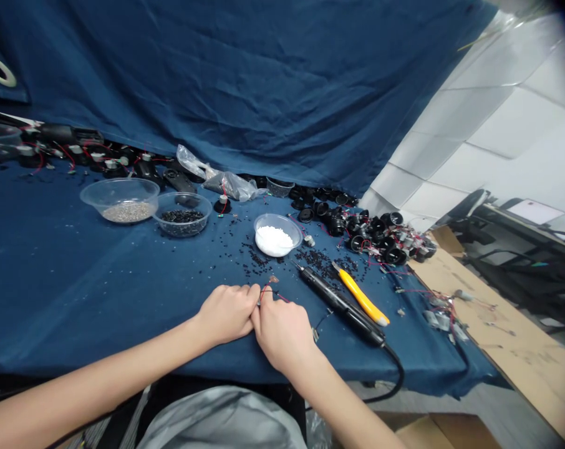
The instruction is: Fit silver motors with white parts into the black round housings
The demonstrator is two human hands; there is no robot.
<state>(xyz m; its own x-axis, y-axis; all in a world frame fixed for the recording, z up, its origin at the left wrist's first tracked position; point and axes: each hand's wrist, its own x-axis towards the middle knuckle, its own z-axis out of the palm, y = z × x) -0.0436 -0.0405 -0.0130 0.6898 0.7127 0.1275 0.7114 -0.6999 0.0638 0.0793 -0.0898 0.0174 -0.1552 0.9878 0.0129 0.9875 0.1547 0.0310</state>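
Note:
My left hand (229, 313) and my right hand (285, 327) meet at the fingertips just above the blue cloth near its front edge. Both are closed. Thin red and black wires (265, 290) stick out where the fingers join, against my right index finger. Whatever the left fingertips pinch is hidden behind them. Right of my hands lie a black electric screwdriver (341, 304), its tip pointing away, and a yellow-handled cutter knife (362, 296). A small part with wires (315, 334) rests beside my right wrist.
Ahead stands a clear bowl of white pellets (274, 241), with loose black bits (332, 262) scattered around. Farther left are a bowl of small metal pieces (129, 212) and a bowl of black screws (183, 216). Black round housings (385, 236) are heaped at right. The screwdriver's cable (398, 374) hangs off the edge.

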